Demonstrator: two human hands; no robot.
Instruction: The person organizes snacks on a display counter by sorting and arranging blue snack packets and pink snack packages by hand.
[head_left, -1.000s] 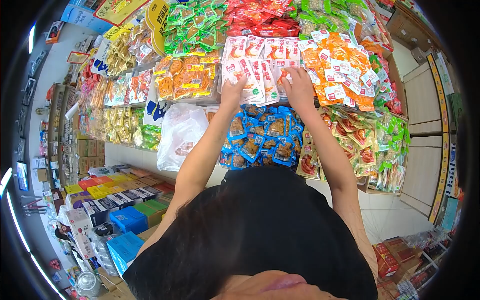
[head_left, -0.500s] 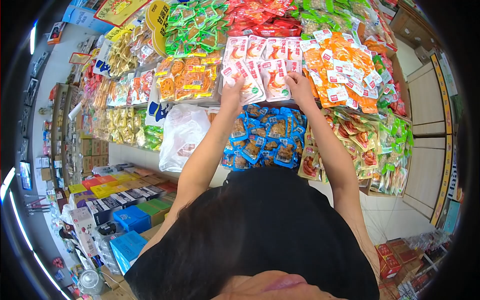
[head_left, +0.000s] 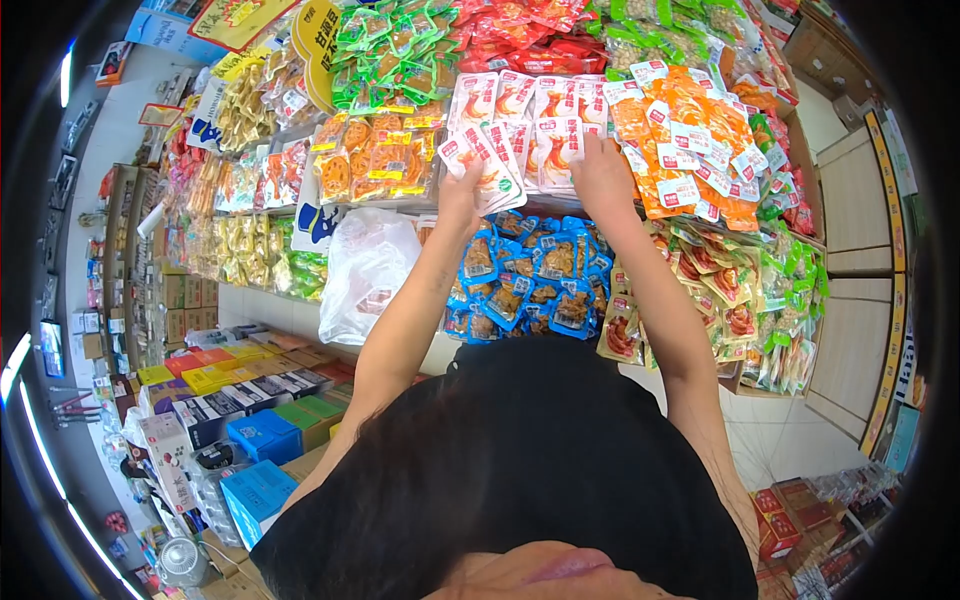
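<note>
My left hand (head_left: 461, 200) is closed on a small fan of white-and-red snack packets (head_left: 486, 168), gripped by their lower left side. My right hand (head_left: 603, 180) has its fingers curled at the right edge of another white-and-red snack packet (head_left: 558, 148), which lies against the rows behind it. Those rows of matching packets (head_left: 514, 95) stand in the display just beyond both hands. Below and between my forearms is a heap of blue snack packs (head_left: 558, 262). The right fingertips are partly hidden.
Orange packets (head_left: 690, 150) are piled to the right, and yellow-topped packs (head_left: 385, 155) lie to the left. A white plastic bag (head_left: 365, 265) hangs at the display's front edge. Stacked boxes (head_left: 265, 435) stand at lower left, wooden cabinet doors (head_left: 850, 220) at right.
The right-hand packet has moved up and slightly right against the rows, and my right hand has turned with its fingers more curled. The left hand's packets have shifted slightly left and tilted.
</note>
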